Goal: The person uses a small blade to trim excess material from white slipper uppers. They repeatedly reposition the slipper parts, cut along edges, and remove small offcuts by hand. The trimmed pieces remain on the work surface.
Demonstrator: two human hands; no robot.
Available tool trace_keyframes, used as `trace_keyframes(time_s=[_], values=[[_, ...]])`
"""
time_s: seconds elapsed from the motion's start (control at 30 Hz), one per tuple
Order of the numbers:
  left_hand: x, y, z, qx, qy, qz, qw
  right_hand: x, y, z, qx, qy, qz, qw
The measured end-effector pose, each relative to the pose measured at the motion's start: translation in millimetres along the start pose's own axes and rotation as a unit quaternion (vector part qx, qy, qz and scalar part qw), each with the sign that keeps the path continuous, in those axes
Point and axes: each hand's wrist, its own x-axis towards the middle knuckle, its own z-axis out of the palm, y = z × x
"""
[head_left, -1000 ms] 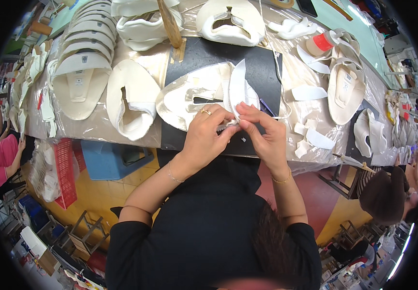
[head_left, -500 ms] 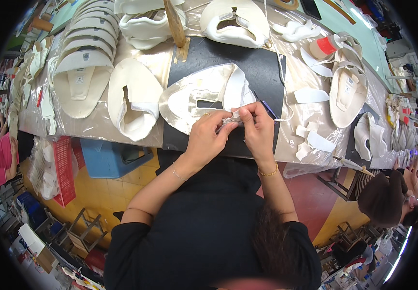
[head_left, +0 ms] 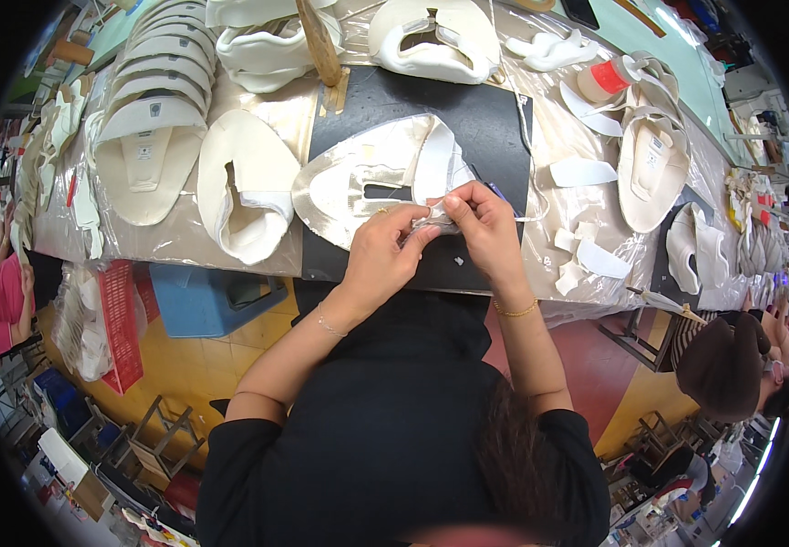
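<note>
A cream-white shoe upper lies inside out on a black mat, its toe end to the left and its padded collar to the right. At the collar's near edge both hands meet. My left hand is closed, pinching the edge between thumb and fingers. Beside it, my right hand pinches the same edge with thumb and forefinger. The exact fold between the fingertips is partly hidden. A dark blue slim thing shows just behind my right fingers. On the mat below the hands lies a tiny white scrap.
Left stand a finished-looking upper and a row of nested uppers. A wooden stick rises behind the mat. Right lie white cut pieces, a red-banded bottle and another upper. A blue stool stands below the table.
Both hands still pinch the collar edge; the right hand has turned slightly. The tiny white scrap now shows on the mat. The whole view has shifted a little.
</note>
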Motion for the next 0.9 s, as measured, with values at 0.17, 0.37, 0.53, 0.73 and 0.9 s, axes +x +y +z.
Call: trace_keyframes(time_s=[0.17, 0.37, 0.53, 0.73, 0.9], values=[[4.9, 15.5, -4.8, -0.076, -0.011, -0.024, 0.997, -0.3, -32.7, -11.3, -0.074, -0.053, -0.072, 0.993], [21.7, 26.9, -15.6, -0.185, -0.027, -0.091, 0.978, -3.1, -49.2, -0.7, -0.232, 0.035, -0.239, 0.942], [16.0, 18.5, -15.4, -0.209, -0.067, -0.112, 0.969, -15.8, -67.0, 12.3, -0.248, 0.067, -0.3, 0.919], [3.6, -0.2, 8.3, -0.086, -0.076, -0.133, 0.984, -65.7, -136.6, 57.6, -0.198, -0.151, -0.553, 0.795], [-8.2, -10.4, 19.0, 0.003, -0.049, -0.032, 0.998, -81.5, -159.1, 97.2, -0.012, -0.069, -0.641, 0.764]])
